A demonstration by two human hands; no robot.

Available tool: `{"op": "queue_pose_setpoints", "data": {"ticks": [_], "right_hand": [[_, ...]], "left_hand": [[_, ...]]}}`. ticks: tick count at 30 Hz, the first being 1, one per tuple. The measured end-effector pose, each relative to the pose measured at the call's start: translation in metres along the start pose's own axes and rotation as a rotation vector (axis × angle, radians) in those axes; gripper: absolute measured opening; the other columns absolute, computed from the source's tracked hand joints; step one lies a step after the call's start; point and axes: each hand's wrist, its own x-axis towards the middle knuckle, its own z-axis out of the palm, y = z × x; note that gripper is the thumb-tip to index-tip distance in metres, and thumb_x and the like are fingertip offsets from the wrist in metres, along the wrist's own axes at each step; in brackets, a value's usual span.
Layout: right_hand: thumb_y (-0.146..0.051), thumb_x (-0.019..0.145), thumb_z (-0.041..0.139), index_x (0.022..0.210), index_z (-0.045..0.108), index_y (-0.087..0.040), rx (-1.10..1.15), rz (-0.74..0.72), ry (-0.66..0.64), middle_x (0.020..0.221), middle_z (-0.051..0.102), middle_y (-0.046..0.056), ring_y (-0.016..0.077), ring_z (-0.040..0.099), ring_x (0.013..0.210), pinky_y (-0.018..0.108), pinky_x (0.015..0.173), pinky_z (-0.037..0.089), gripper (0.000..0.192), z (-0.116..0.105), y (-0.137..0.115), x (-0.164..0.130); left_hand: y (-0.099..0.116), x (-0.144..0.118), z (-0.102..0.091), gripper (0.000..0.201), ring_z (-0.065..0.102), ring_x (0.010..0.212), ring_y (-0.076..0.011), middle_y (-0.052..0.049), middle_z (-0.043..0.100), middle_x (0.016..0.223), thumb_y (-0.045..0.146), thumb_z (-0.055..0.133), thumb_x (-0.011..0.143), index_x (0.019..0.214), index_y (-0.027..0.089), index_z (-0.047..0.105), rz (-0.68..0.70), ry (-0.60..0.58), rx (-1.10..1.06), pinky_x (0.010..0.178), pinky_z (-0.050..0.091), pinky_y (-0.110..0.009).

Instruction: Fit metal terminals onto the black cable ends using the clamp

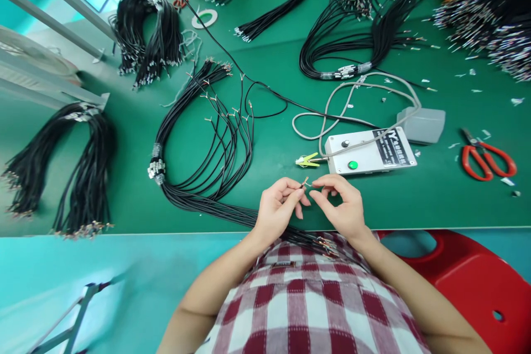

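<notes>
Wire end (306, 181) sits pinched between your hands, just in front of the white tester box (369, 152). Left hand (277, 207) closes narrow on the black lead below the bared tip; right hand (342, 204) curls to a fingertip pinch beside it, whether touching the strands I cannot tell. Risk: strands are thin, so a hard twist may splay or snap them. The lead's bundle (207, 138), left of the box, trails over the desk (435, 199) edge into your lap; a tug could drag it off. Yellow clip (307, 160), at the box's left end, lies close enough to snag.

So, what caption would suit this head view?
Both hands pinch a black cable's stripped end beside a white tester box.
</notes>
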Motion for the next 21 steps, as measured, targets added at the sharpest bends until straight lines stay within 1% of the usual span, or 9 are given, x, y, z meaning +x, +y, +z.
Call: {"op": "queue_pose_setpoints", "data": {"ticks": [2,6,10,12,13,15,17,19,21], "right_hand": [[-0.031,0.086,0.07,0.092,0.07,-0.024,0.089,0.076,-0.012,0.091,0.071,0.003,0.0128,0.059,0.063,0.03,0.06,0.047,0.01,0.003,-0.003,0.002],[-0.033,0.086,0.069,0.082,0.071,-0.022,0.297,0.149,-0.045,0.087,0.071,0.004,0.0147,0.062,0.071,0.028,0.058,0.047,0.012,0.01,-0.005,0.006],[-0.034,0.084,0.072,0.084,0.072,-0.022,0.444,0.26,-0.093,0.091,0.07,0.003,0.0087,0.055,0.056,0.026,0.051,0.046,0.012,0.011,-0.003,0.006],[-0.036,0.083,0.073,0.084,0.072,-0.021,0.462,0.298,-0.095,0.091,0.07,0.002,0.0069,0.052,0.052,0.024,0.049,0.046,0.015,0.01,-0.002,0.004],[-0.037,0.083,0.073,0.083,0.072,-0.021,0.464,0.316,-0.097,0.089,0.07,0.002,0.0067,0.052,0.052,0.024,0.048,0.046,0.016,0.009,-0.001,0.004],[-0.04,0.081,0.074,0.08,0.071,-0.02,0.464,0.355,-0.105,0.085,0.071,0.002,0.0072,0.052,0.051,0.024,0.047,0.046,0.02,0.009,0.0,0.002],[-0.044,0.079,0.076,0.079,0.071,-0.02,0.462,0.384,-0.11,0.081,0.07,0.002,0.008,0.052,0.05,0.024,0.047,0.048,0.025,0.009,0.001,0.001],[-0.047,0.075,0.078,0.077,0.07,-0.019,0.456,0.397,-0.104,0.077,0.068,0.001,0.0088,0.054,0.05,0.024,0.047,0.049,0.028,0.009,0.002,0.0],[-0.047,0.075,0.078,0.077,0.069,-0.019,0.437,0.404,-0.106,0.073,0.066,0.0,0.0094,0.055,0.05,0.024,0.048,0.049,0.029,0.009,0.003,-0.001]], "left_hand": [[0.0,0.0,0.0,0.033,0.058,0.045,-0.0084,-0.002,0.069,0.069,0.046,0.068,0.087,0.085,0.014,0.059,0.002,-0.016,0.008,0.048,0.044,-0.021],[-0.005,0.001,0.0,0.029,0.058,0.047,-0.0079,-0.001,0.068,0.071,0.043,0.066,0.09,0.086,0.015,0.058,0.02,-0.041,0.031,0.05,0.045,-0.021],[-0.014,0.001,-0.001,0.026,0.054,0.047,-0.0064,0.001,0.063,0.068,0.04,0.063,0.093,0.086,0.015,0.057,0.043,-0.058,0.049,0.049,0.042,-0.02],[-0.017,0.0,-0.002,0.024,0.051,0.047,-0.0053,0.002,0.06,0.07,0.039,0.062,0.093,0.089,0.016,0.056,0.053,-0.058,0.055,0.046,0.039,-0.019],[-0.018,0.0,-0.002,0.023,0.05,0.047,-0.0048,0.002,0.06,0.074,0.038,0.061,0.094,0.094,0.016,0.057,0.063,-0.055,0.065,0.045,0.038,-0.018],[-0.018,0.001,-0.001,0.024,0.05,0.05,-0.0043,-0.002,0.061,0.089,0.037,0.061,0.094,0.108,0.018,0.059,0.103,-0.049,0.118,0.046,0.039,-0.018],[-0.016,0.002,0.001,0.029,0.053,0.059,-0.0058,-0.006,0.06,0.103,0.036,0.061,0.094,0.118,0.02,0.062,0.165,-0.063,0.191,0.051,0.044,-0.02],[-0.016,0.005,0.004,0.026,0.056,0.069,-0.009,-0.008,0.058,0.106,0.034,0.064,0.092,0.114,0.019,0.068,0.22,-0.063,0.217,0.058,0.048,-0.021],[-0.017,0.009,0.009,0.02,0.056,0.072,-0.0097,-0.006,0.055,0.101,0.033,0.068,0.089,0.101,0.017,0.072,0.241,-0.018,0.164,0.059,0.049,-0.021]]}}
